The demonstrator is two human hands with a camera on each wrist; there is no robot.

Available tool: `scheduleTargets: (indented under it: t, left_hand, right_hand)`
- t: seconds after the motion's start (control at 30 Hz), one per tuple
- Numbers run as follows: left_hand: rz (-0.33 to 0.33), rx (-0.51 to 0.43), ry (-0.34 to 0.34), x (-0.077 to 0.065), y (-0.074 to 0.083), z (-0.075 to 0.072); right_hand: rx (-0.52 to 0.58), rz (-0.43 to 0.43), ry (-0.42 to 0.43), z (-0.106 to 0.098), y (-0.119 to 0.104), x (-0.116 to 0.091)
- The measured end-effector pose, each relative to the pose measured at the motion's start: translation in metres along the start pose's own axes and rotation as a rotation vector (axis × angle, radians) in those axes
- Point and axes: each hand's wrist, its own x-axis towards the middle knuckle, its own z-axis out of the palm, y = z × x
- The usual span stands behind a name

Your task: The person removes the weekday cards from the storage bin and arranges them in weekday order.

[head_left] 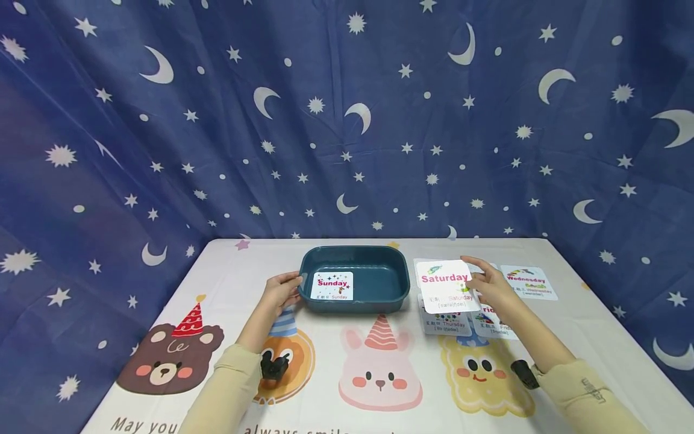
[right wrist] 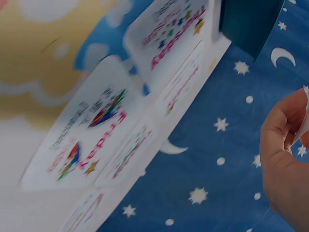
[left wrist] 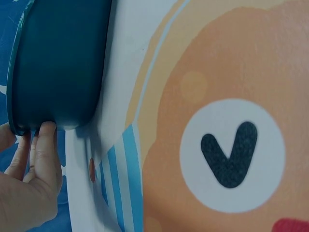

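Note:
A dark teal tray (head_left: pixel 374 306) stands on the table, with a Sunday card (head_left: pixel 332 286) lying inside at its left. My left hand (head_left: pixel 282 291) grips the tray's left end. The left wrist view shows the thumb at the rim and the other fingers against the outer wall of the tray (left wrist: pixel 58 63). To the right of the tray, my right hand (head_left: pixel 494 290) pinches a Saturday card (head_left: pixel 443 288) by its right edge, raised over other cards. Only a sliver of that card shows in the right wrist view, between the fingers of the right hand (right wrist: pixel 282 150).
Thursday (head_left: pixel 447 328), Friday (head_left: pixel 490 325) and Wednesday (head_left: pixel 531 284) cards lie on the right of the table, with others partly hidden behind the raised card. A white cloth with cartoon animals (head_left: pixel 379 386) covers the table. Behind it hangs a blue star-and-moon curtain (head_left: pixel 347 150).

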Motion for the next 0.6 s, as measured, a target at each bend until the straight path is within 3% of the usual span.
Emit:
scheduleTargets:
  t: [0.37,0.6]
  left_hand:
    - [0.017,-0.027,-0.010,0.002,-0.002,0.000]
    - [0.019,-0.035,-0.002,0.001,-0.002,0.000]
  right_hand:
    - [-0.073,-0.013,0.061,-0.038,0.022,-0.015]
    - [-0.122,0.022,0.091,-0.064,0.040,-0.020]
